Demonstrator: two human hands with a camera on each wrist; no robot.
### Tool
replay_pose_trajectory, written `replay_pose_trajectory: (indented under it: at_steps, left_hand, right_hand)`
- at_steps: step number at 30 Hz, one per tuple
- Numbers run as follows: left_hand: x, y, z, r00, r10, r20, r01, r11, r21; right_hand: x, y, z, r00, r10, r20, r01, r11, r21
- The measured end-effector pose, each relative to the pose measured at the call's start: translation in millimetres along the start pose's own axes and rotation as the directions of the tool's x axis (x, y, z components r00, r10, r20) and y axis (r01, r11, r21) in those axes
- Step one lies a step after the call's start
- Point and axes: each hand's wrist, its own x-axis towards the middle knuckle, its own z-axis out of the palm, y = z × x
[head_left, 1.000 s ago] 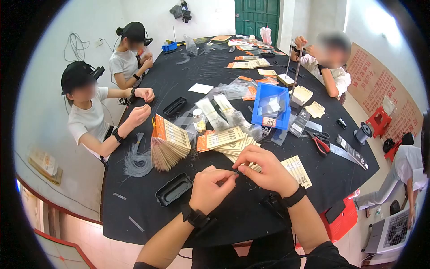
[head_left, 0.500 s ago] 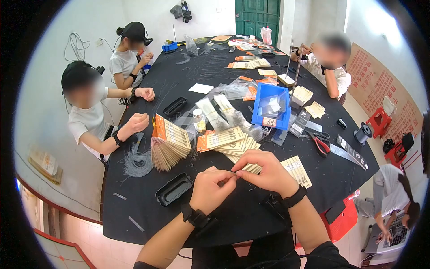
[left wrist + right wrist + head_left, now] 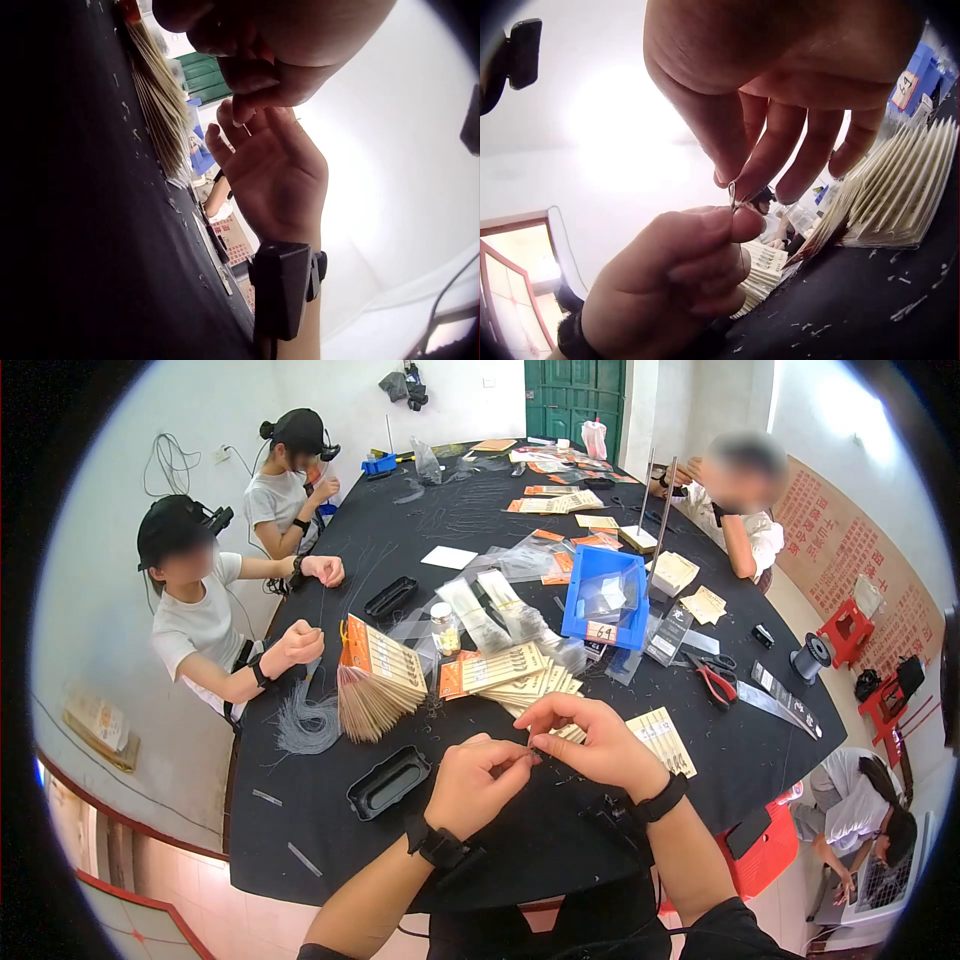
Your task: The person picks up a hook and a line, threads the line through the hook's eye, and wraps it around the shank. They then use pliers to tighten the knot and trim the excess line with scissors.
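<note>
In the right wrist view, pinches a small wire loop (image 3: 733, 193) between thumb and forefinger of the left hand (image 3: 671, 266), with a thin strand (image 3: 741, 259) running down below the fingers. Holds the right hand (image 3: 780, 60) just above, with fingers bent downward and thumb and forefinger right at the loop; cannot tell whether gripping it or merely close.

In the left wrist view, shows the palm of the right hand with loosely bent, spread fingers, and a black device (image 3: 283, 285) strapped at the wrist. Leaves the left fingertips dark and the loop too hidden to make out.

In the head view, holds both hands close together over the near part of a black-covered table (image 3: 550, 830), with the loop at the fingertips. Has a black tray (image 3: 388, 810) just left of the left hand, a bundle of pale strands (image 3: 308, 725) farther left, a fan of cards (image 3: 378, 685) beyond the tray and a pile of cards (image 3: 505, 670) past the hands. Shows a blue bin (image 3: 606, 600) farther off, and red-handled pliers (image 3: 716, 687) and a spool (image 3: 811, 657) to the right
</note>
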Motion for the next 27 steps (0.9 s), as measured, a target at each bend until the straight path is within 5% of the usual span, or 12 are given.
replay_pose_trajectory:
  at_steps: [27]
  left_hand:
    - [0.2, 2.6, 0.3, 0.999, 0.03, -0.039, -0.029, 0.999, 0.042]
  right_hand:
    - [-0.9, -0.9, 0.7, 0.996, 0.09, 0.025, -0.091, 0.995, 0.039]
